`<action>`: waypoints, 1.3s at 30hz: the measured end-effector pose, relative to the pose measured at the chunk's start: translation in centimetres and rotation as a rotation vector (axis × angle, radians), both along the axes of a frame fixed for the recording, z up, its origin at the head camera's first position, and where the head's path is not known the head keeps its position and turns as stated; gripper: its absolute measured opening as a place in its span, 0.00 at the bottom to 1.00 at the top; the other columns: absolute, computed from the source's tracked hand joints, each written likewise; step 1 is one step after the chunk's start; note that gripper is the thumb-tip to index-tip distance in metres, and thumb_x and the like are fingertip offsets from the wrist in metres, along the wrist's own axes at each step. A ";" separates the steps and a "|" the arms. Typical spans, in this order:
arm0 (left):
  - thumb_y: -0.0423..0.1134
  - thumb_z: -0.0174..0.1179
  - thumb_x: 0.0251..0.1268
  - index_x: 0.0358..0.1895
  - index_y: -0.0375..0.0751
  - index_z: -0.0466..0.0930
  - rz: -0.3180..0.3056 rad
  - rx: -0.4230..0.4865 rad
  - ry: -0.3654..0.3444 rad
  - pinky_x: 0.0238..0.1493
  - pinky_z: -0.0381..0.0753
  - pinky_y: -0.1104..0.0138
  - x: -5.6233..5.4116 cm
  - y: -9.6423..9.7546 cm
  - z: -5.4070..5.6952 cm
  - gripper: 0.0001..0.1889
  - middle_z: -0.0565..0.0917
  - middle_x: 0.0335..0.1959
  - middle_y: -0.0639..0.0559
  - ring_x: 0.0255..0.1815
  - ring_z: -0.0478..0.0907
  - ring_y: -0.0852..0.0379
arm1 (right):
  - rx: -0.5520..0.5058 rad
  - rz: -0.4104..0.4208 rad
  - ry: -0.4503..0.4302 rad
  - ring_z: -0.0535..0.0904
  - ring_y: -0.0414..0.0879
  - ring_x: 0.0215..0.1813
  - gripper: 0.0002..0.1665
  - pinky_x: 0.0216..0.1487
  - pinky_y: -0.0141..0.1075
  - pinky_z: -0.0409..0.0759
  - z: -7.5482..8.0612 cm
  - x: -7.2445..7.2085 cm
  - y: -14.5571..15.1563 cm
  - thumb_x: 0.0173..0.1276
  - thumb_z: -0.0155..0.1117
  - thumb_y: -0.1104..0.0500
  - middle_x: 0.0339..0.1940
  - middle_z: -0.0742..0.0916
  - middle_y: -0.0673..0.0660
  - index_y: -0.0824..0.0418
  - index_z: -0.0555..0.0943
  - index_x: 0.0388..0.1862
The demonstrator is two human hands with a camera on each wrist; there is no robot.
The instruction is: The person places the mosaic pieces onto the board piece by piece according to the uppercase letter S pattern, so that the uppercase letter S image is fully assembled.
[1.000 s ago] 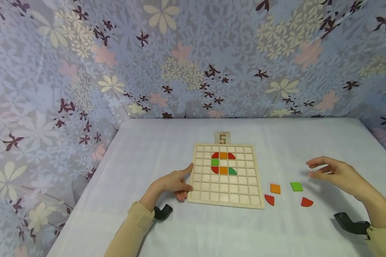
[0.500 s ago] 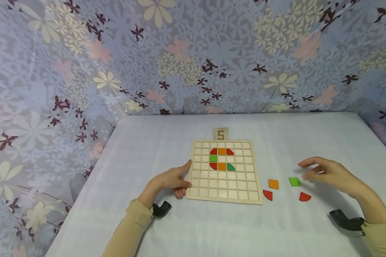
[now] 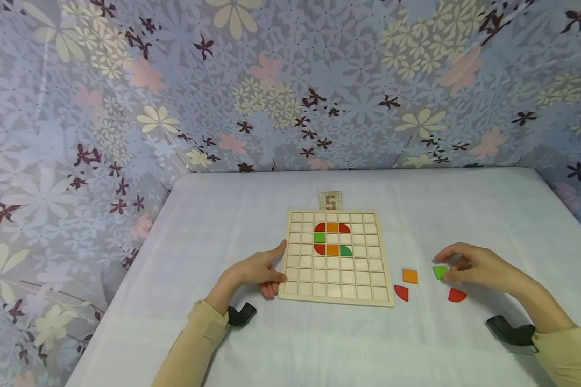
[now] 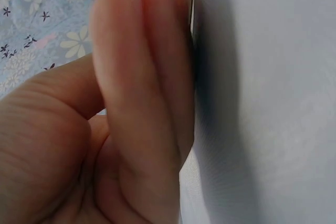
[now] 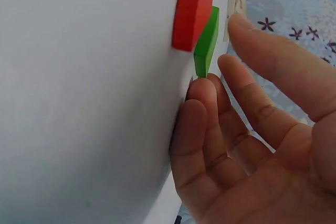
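My left hand (image 3: 260, 271) rests at the left edge of a wooden grid board (image 3: 334, 275), two fingertips against its rim. In the left wrist view its other fingers (image 4: 131, 77) lie loosely bent beside the board's edge. My right hand (image 3: 479, 269) is over a light green square tile (image 3: 439, 272), thumb and fingers spread around it. The right wrist view has this tile just beyond the fingertips, a red quarter-circle tile (image 5: 194, 11) next to it. On the board, red, orange and green tiles form a curved shape, including a dark green quarter-circle (image 3: 346, 251).
An orange square tile (image 3: 410, 276) and two red quarter-circle tiles, one near the board (image 3: 402, 293) and one by my right hand (image 3: 457, 295), lie on the white cloth. A small pattern card (image 3: 331, 201) showing an S sits behind the board. Flowered fabric (image 3: 290, 107) stands behind.
My right hand has moved left and come down over the light green square tile. My left hand stays at the board's edge. The head view has tilted slightly down.
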State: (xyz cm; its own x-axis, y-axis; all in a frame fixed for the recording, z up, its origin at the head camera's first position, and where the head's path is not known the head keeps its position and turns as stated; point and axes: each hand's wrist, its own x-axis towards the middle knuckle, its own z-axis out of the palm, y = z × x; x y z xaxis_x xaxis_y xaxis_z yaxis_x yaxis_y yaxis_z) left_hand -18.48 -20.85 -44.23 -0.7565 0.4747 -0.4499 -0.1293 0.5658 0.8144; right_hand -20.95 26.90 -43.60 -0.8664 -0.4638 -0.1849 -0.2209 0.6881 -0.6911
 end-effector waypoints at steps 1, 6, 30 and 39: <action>0.32 0.58 0.66 0.76 0.47 0.34 -0.001 0.003 -0.002 0.20 0.83 0.60 0.0 0.0 0.0 0.45 0.81 0.17 0.41 0.14 0.80 0.50 | 0.005 0.004 0.008 0.77 0.39 0.34 0.24 0.35 0.31 0.77 0.0 0.0 -0.1 0.57 0.72 0.55 0.47 0.81 0.58 0.63 0.78 0.50; 0.32 0.58 0.67 0.76 0.46 0.34 -0.003 0.009 -0.002 0.20 0.83 0.60 0.3 0.1 0.1 0.45 0.81 0.17 0.41 0.15 0.80 0.49 | 0.033 0.035 0.050 0.75 0.40 0.33 0.21 0.34 0.31 0.78 -0.1 0.3 -0.7 0.54 0.75 0.57 0.43 0.81 0.54 0.62 0.80 0.45; 0.31 0.57 0.67 0.76 0.46 0.33 0.004 -0.003 0.001 0.20 0.83 0.60 0.5 0.3 0.3 0.45 0.81 0.17 0.40 0.15 0.80 0.48 | 0.058 -0.089 0.284 0.76 0.34 0.35 0.17 0.31 0.30 0.77 3.3 -0.7 -1.0 0.59 0.71 0.56 0.38 0.83 0.55 0.63 0.80 0.43; 0.31 0.57 0.68 0.76 0.49 0.33 0.011 0.007 -0.010 0.21 0.83 0.59 0.7 0.4 0.1 0.45 0.81 0.18 0.39 0.15 0.80 0.48 | 0.001 -0.091 0.334 0.76 0.34 0.36 0.18 0.34 0.25 0.75 5.6 -1.5 -3.3 0.59 0.71 0.53 0.41 0.82 0.56 0.60 0.80 0.45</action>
